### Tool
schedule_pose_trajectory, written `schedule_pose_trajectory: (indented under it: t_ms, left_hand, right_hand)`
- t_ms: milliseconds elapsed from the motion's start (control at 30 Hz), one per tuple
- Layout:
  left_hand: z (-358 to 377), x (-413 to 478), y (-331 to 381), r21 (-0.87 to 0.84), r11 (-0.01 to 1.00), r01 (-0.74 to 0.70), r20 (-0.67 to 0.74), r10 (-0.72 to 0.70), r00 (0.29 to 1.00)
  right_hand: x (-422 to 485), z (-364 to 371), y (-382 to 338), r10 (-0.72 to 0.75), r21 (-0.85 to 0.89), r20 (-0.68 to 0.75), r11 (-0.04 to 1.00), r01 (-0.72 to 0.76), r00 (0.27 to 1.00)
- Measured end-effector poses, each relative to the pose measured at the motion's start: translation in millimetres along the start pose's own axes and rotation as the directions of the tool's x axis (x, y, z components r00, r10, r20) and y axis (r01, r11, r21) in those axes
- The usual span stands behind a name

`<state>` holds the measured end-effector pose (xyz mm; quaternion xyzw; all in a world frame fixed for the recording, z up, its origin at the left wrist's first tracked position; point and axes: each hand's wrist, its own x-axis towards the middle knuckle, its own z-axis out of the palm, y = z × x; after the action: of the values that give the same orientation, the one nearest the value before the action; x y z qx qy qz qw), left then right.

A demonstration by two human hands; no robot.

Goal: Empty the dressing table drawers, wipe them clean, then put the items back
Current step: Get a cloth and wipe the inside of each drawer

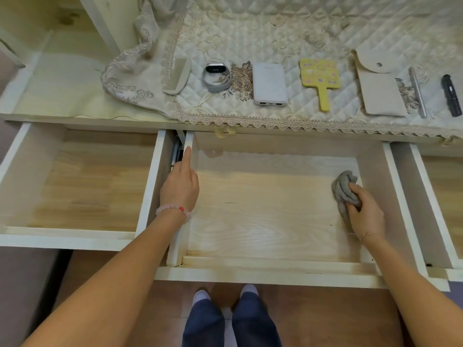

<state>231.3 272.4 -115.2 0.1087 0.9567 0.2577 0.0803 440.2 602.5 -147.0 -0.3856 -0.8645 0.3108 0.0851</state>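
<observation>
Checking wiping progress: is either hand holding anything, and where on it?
The right hand grips the bunched grey cloth round its middle; the left hand only rests on the middle drawer's left wall.

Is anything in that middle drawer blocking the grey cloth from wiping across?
Nothing visible. The right hand holds the crumpled grey cloth by the right wall of the middle wooden drawer, whose floor is bare. The left hand rests on its left rim, above the floor.
</observation>
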Motion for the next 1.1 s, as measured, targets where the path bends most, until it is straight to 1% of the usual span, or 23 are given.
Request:
schedule_pose_trajectory:
  t_ms: [167, 267, 300, 333, 367, 400, 433, 467, 533, 600, 633, 667, 767, 833, 933, 1000, 1100]
  left_hand:
    - [1.1, 0.0, 0.6, 0.020, 1.000, -0.002, 0.001, 0.002, 1.000]
    - [0.4, -0.1, 0.6, 0.019, 1.000, -0.009, 0.001, 0.009, 1.000]
    - [-0.2, -0.3, 1.0, 0.017, 1.000, -0.009, -0.001, 0.009, 1.000]
    - [-0.5, -0.5, 1.0, 0.015, 1.000, -0.009, -0.004, 0.010, 1.000]
    - [-0.8, -0.6, 1.1, 0.013, 1.000, -0.011, -0.006, 0.011, 1.000]
    - [-1.1, -0.6, 0.8, 0.012, 1.000, -0.012, -0.005, 0.012, 1.000]
    - [-1.5, -0.4, 0.8, 0.010, 1.000, -0.016, -0.005, 0.016, 1.000]
    - [-1.4, -0.2, 0.4, 0.007, 1.000, -0.018, -0.005, 0.018, 1.000]
    - [-1.1, 0.3, -0.1, 0.005, 1.000, -0.018, -0.004, 0.018, 1.000]
    - [-1.1, 1.5, -0.6, 0.003, 1.000, -0.018, 0.004, 0.018, 1.000]
    - [-1.3, 1.7, -0.7, -0.004, 1.000, -0.018, 0.013, 0.018, 1.000]
    - [-1.6, 1.9, -0.9, -0.016, 1.000, -0.019, 0.021, 0.020, 1.000]
    - [-4.3, -1.2, -1.5, -0.042, 0.999, -0.022, 0.047, 0.024, 0.999]
    - [-4.8, -8.0, -4.1, -0.052, 0.998, -0.027, 0.078, 0.031, 0.996]
    - [-3.9, -24.1, -8.1, -0.039, 0.998, -0.042, 0.101, 0.046, 0.994]
    - [-4.0, -33.0, -8.8, -0.031, 0.999, -0.037, 0.099, 0.040, 0.994]
    - [-5.0, -40.9, -8.3, -0.019, 1.000, -0.018, 0.098, 0.020, 0.995]
  right_hand:
    - [-17.0, 17.3, -17.4, -0.109, 0.025, 0.188, 0.994, 0.106, 0.976]
    - [-28.0, 39.6, -56.4, -0.211, 0.065, 0.255, 0.977, 0.201, 0.944]
    - [-33.7, 50.3, -69.8, -0.273, 0.070, 0.283, 0.962, 0.264, 0.919]
    - [-40.2, 65.3, -82.3, -0.349, 0.086, 0.323, 0.936, 0.341, 0.879]
    - [-46.9, 75.7, -98.2, -0.398, 0.071, 0.395, 0.912, 0.405, 0.828]
    - [-54.7, 87.7, -111.8, -0.418, 0.078, 0.452, 0.899, 0.431, 0.788]
    - [-63.8, 101.7, -124.1, -0.480, 0.124, 0.447, 0.869, 0.479, 0.754]
    - [-70.3, 116.7, -135.7, -0.502, 0.194, 0.452, 0.862, 0.467, 0.738]
    - [-86.5, 141.3, -156.4, -0.567, 0.278, 0.533, 0.818, 0.504, 0.627]
    - [-94.7, 156.1, -168.1, -0.543, 0.230, 0.559, 0.828, 0.512, 0.626]
    - [-95.0, 158.2, -168.8, -0.560, 0.231, 0.565, 0.813, 0.535, 0.606]
    - [-92.5, 160.7, -164.2, -0.541, 0.226, 0.595, 0.822, 0.523, 0.594]
    - [-84.5, 143.5, -158.0, -0.550, 0.212, 0.614, 0.806, 0.553, 0.566]
    - [-79.9, 129.0, -144.5, -0.521, 0.203, 0.615, 0.830, 0.520, 0.592]
    - [-71.4, 95.3, -112.6, -0.446, 0.145, 0.587, 0.879, 0.454, 0.676]
    - [-62.3, 70.3, -88.1, -0.426, 0.073, 0.559, 0.880, 0.470, 0.711]
    - [-44.9, 26.0, -55.4, -0.372, 0.001, 0.508, 0.902, 0.431, 0.777]
